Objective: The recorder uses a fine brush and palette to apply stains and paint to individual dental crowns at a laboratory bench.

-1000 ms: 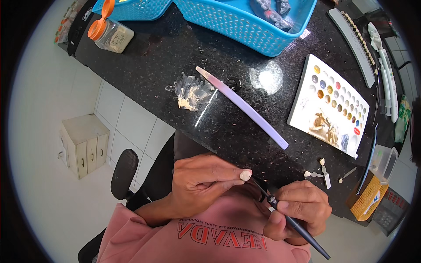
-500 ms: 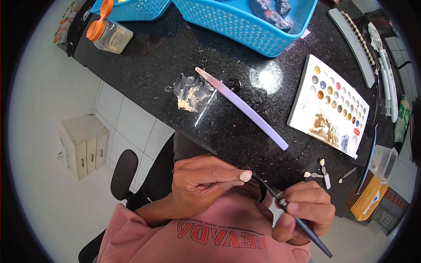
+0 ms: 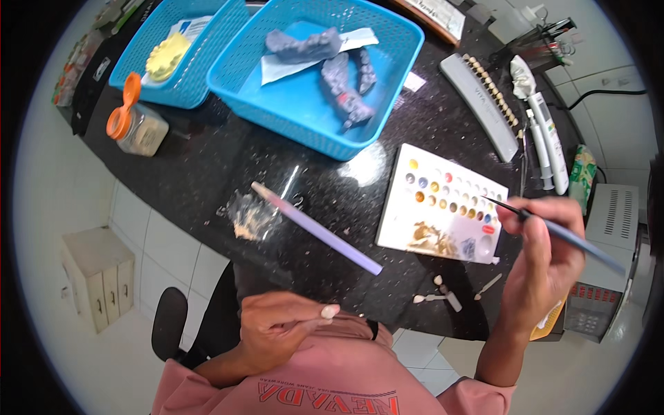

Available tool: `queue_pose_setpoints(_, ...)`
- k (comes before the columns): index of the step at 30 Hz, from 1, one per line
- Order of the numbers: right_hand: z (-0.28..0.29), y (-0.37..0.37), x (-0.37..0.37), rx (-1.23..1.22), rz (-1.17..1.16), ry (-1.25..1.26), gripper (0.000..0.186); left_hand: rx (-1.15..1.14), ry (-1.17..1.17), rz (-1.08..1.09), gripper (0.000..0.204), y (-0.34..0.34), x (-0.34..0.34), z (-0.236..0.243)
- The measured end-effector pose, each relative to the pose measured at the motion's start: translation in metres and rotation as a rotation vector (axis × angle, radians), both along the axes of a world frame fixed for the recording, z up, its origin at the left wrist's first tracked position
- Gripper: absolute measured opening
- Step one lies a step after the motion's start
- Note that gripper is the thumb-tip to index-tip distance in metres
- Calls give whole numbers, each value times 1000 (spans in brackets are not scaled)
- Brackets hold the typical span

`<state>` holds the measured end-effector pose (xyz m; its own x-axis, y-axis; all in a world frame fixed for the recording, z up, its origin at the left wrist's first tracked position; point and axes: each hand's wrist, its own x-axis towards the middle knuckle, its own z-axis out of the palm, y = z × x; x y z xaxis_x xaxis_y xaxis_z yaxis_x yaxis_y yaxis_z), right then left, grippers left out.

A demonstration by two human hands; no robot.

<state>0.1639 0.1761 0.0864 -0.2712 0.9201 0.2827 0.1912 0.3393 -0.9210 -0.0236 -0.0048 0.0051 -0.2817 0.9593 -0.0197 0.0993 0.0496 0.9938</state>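
My left hand [image 3: 273, 328] is closed in a pinch on a small whitish tooth crown [image 3: 328, 313], held low in front of my shirt. In my right hand [image 3: 543, 256] I grip a thin dark brush [image 3: 588, 247]. Its fine tip is over the wells at the right side of a white paint palette [image 3: 389, 234]; whether it touches I cannot tell. The palette has rows of coloured wells and brown and grey smears. Small crowns on little holders [image 3: 437, 297] lie on the black counter just below the palette.
A lilac spatula [image 3: 325, 238] lies by a smear of cream paste [image 3: 245, 228]. Behind stand a blue basket [image 3: 277, 114] with grey dental models, a second blue basket [image 3: 190, 97] with a yellow model, and an orange-capped jar [image 3: 146, 135]. A shade guide [image 3: 481, 107] and syringes [image 3: 546, 149] lie far right.
My right hand has moved the brush from beside the crown, up and right to the palette. My left hand keeps the crown. The view has shifted, showing more of the baskets.
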Motion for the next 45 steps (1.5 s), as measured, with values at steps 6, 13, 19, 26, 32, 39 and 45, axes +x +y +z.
queue_pose_setpoints(6,-7,38,-17,-231,170,-152,7,-93,-7,-84,18,-1,-5,1)
queue_pose_setpoints(13,-18,49,-30,-204,229,-241,3,-117,0,-95,7,-2,-5,-2)
queue_pose_setpoints(19,-22,51,-30,-146,241,-293,3,-137,-19,-146,7,0,-8,-3)
queue_pose_setpoints(26,-22,49,-30,-137,236,-299,2,-48,-11,-91,20,-7,-5,-13)
queue_pose_setpoints(32,-13,43,-31,-250,213,-215,2,-83,-25,-93,19,-8,-6,-7)
queue_pose_setpoints(39,0,-8,0,142,235,-9,27,-151,-21,-73,13,2,-5,7)
queue_pose_setpoints(45,-38,-86,-7,3,285,120,22,-97,-79,5,19,3,4,3)
